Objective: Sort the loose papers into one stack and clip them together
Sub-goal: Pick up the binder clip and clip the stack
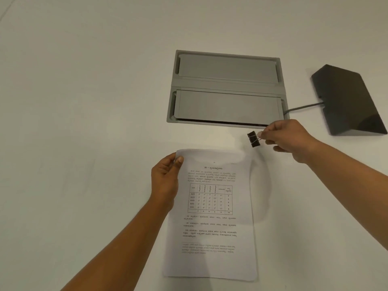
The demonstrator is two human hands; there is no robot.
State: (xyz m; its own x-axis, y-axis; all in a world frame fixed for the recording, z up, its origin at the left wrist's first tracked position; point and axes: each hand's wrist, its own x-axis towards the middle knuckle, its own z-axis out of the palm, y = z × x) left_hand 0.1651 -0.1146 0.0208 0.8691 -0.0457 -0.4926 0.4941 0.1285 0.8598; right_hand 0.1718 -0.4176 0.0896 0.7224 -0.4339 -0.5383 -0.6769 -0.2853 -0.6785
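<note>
- A stack of papers [212,215] lay on the white table [84,122], its long side running away from the person, the printed side up with a heading, a block of text, a table of rows and columns, and more paragraphs below.
- The left hand [165,181] gripped the stack at its far left corner, thumb on top of the sheet and the other fingers tucked under the edge, so that the corner was lifted a little off the table.
- The far right corner of the stack curled upward and cast a soft shadow on the table to the right.
- The right hand [287,139] pinched a black binder clip [253,139] by its wire handles, between thumb and fingertips, the remaining fingers loosely curled below.
- The clip hung in the air just beyond the far right corner of the stack, apart from the paper; whether its mouth was pressed open could not be told.
- Beyond the clip, a grey cable hatch [226,89] with two flat lids was set into the table.
- A dark wedge-shaped box [346,99] sat on the table to the right of the hatch, and a grey cable [302,107] ran from it to the hatch's near right corner.
</note>
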